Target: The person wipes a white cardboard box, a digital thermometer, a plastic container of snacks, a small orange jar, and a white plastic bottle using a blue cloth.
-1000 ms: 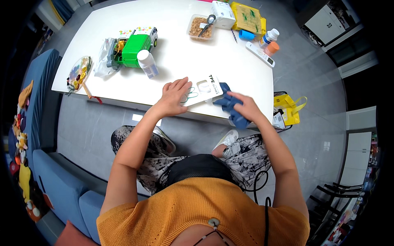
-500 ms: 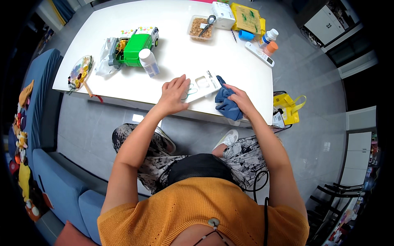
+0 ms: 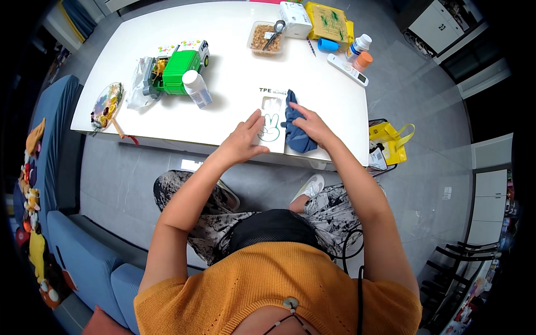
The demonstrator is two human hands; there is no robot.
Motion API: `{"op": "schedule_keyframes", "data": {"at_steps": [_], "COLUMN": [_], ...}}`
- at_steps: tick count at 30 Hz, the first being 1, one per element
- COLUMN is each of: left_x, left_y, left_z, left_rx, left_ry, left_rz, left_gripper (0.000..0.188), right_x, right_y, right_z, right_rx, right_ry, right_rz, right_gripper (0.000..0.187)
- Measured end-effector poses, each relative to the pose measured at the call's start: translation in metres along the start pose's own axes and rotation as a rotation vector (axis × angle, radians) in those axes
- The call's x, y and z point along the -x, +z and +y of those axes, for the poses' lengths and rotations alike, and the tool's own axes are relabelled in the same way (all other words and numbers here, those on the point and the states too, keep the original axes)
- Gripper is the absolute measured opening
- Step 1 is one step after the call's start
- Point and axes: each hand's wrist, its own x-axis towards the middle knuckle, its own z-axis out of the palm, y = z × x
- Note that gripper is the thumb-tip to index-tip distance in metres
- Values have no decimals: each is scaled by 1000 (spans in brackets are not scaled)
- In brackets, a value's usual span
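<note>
A white disposable-glove box (image 3: pixel 272 135) printed with a hand drawing lies near the table's front edge, its long side running away from me. Resting along its left edge is my left hand (image 3: pixel 243 142), fingers stretched out and thumb apart at the near corner. A crumpled dark blue cloth (image 3: pixel 300 139) lies against the box's right side. My right hand (image 3: pixel 314 126) grips this cloth, with the index finger extended along its upper part. The other fingertips are partly hidden in the folds.
On the white table (image 3: pixel 234 33) stand a green toy truck (image 3: pixel 181 70), a white bottle (image 3: pixel 197 89) and a flower-decorated round fan (image 3: pixel 107 106). Farther right are a food tub (image 3: pixel 261 40), a tissue pack (image 3: pixel 296 19), a remote (image 3: pixel 347 70) and an orange-capped bottle (image 3: pixel 363 60). A yellow bag (image 3: pixel 393 139) sits beside the table.
The glove box has turned from slanted and tilted to nearly straight, its printed face now showing. My right hand and the cloth have shifted left along its side; my left hand has moved slightly right.
</note>
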Motion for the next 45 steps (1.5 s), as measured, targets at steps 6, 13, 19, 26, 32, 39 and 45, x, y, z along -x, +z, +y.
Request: {"op": "schedule_keyframes", "data": {"at_steps": [6, 13, 19, 26, 32, 39, 45], "left_x": [1, 1, -3, -10, -7, -7, -11], "left_y": [8, 4, -28, 8, 24, -11, -25], "left_z": [1, 3, 7, 23, 31, 16, 3], "left_rx": [-31, -88, -269, -184, -364, -530, -602], "left_ry": [-14, -48, 25, -58, -73, -108, -36], "left_rz": [60, 45, -104, 114, 149, 2, 201], "left_gripper": [87, 83, 65, 54, 68, 56, 45], "right_x": [52, 96, 79, 92, 83, 87, 77], "right_y": [18, 8, -21, 14, -16, -168, -140], "right_z": [10, 17, 18, 15, 35, 89, 73], "right_rx": [-80, 190, 82, 858, 948, 1119, 977], "right_ry": [-11, -5, -78, -442, -322, 111, -130], "right_rz": [-110, -433, -180, 190, 209, 598, 720], "right_gripper": [60, 58, 47, 53, 48, 48, 47]}}
